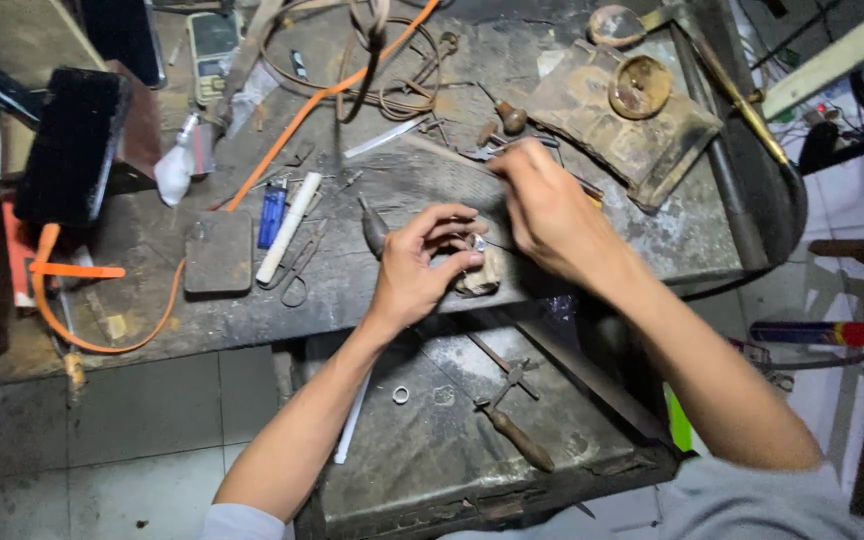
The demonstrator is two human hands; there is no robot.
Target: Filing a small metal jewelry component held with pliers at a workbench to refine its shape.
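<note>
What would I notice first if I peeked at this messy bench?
Two hands meet at the bench's front edge: the left hand pinches a small shiny ring, and the right hand holds a thin tool over it. An orange hose snakes across the dark bench, and a blue lighter lies left of the hands.

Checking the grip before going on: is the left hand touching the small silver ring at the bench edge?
Touching. The head view shows the left hand pinching the small silver ring between thumb and fingertips.
</note>
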